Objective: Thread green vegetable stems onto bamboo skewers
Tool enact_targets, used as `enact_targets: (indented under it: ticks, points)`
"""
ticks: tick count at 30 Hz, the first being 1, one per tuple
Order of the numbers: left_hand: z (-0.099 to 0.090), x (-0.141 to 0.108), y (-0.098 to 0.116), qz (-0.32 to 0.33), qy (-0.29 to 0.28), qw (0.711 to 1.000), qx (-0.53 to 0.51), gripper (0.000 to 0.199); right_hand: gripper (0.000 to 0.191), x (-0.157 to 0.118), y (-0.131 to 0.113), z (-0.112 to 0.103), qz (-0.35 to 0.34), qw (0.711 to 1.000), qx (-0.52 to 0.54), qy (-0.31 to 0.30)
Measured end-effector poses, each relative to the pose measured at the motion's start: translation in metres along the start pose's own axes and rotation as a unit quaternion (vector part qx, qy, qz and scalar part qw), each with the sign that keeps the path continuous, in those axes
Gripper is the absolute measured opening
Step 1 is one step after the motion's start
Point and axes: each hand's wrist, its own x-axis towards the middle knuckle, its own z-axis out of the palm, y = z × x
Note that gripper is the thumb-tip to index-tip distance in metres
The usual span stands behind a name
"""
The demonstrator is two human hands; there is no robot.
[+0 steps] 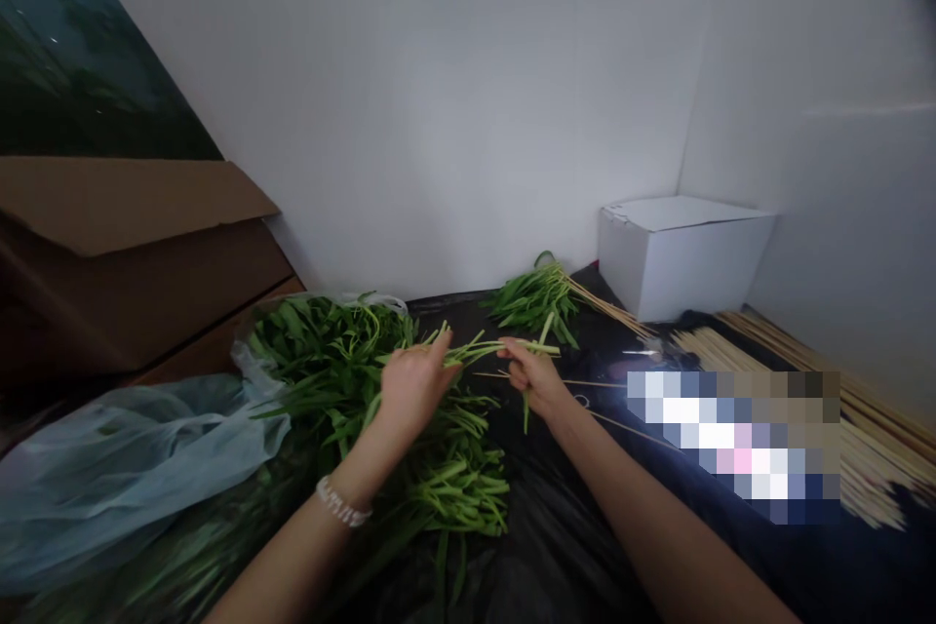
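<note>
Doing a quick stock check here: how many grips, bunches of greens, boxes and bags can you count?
Left grip and right grip: 2
Large heap of greens and small bunch of greens: 2
White box and brown cardboard box: 2
Plastic bag: 1
Total: 7

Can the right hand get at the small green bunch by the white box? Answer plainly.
Probably yes. The right hand holds green stems, but the small green bunch lies just ahead of it on black plastic sheeting, with nothing standing between them.
</note>
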Motion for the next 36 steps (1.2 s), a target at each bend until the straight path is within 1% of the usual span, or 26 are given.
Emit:
enact_targets:
  ticks: [3,6,7,9,11,14,15,17,21,25,27,30,33,36]
  points:
    - [-0.02,-0.002,-0.039,-0.094,0.013,0.995,0.03,0.027,0.032,0.005,-0.006,-0.007,0.011,0.999,0.031,-0.003]
    - [-0.032,-0.004,-0.071,-0.161,0.022,0.986,0.035,0.028,0.028,0.005,-0.011,-0.011,0.038,0.997,0.055,-0.033]
    - [-0.033,-0.005,-0.078,-0.17,0.025,0.985,0.022,0.029,0.027,0.005,-0.011,-0.011,0.047,0.996,0.062,-0.048]
    - [-0.03,-0.007,-0.084,-0.155,0.03,0.987,-0.029,0.029,0.025,0.004,-0.013,-0.012,0.059,0.992,0.071,-0.081]
    - [-0.024,-0.008,-0.079,-0.108,0.037,0.988,-0.099,0.026,0.023,0.003,-0.013,-0.012,0.06,0.991,0.068,-0.102]
    - [-0.016,-0.009,-0.06,-0.033,0.037,0.98,-0.193,0.024,0.022,0.002,-0.013,-0.012,0.054,0.992,0.056,-0.1]
    - [-0.014,-0.009,-0.053,-0.02,0.032,0.976,-0.213,0.024,0.022,0.002,-0.013,-0.011,0.052,0.993,0.052,-0.096]
    - [-0.011,-0.008,-0.037,-0.015,0.023,0.972,-0.232,0.024,0.024,0.002,-0.013,-0.01,0.051,0.994,0.044,-0.09]
    - [-0.004,-0.005,-0.015,-0.03,0.013,0.976,-0.217,0.02,0.026,0.0,-0.01,-0.006,0.042,0.995,0.031,-0.086]
    - [0.006,-0.001,-0.006,-0.032,-0.004,0.988,-0.152,0.018,0.027,-0.001,-0.008,-0.003,0.031,0.995,0.024,-0.09]
    - [0.012,0.0,-0.004,-0.028,-0.011,0.992,-0.124,0.018,0.028,-0.002,-0.008,-0.002,0.027,0.995,0.015,-0.092]
    - [0.018,0.001,-0.003,-0.028,-0.021,0.993,-0.108,0.017,0.029,-0.004,-0.007,0.0,0.018,0.995,-0.004,-0.094]
    - [0.02,0.002,-0.005,-0.012,-0.034,0.994,-0.101,0.016,0.029,-0.004,-0.007,0.002,0.016,0.995,-0.007,-0.095]
    - [0.019,0.003,-0.009,-0.003,-0.036,0.994,-0.102,0.017,0.03,-0.004,-0.008,0.002,0.016,0.997,0.009,-0.077]
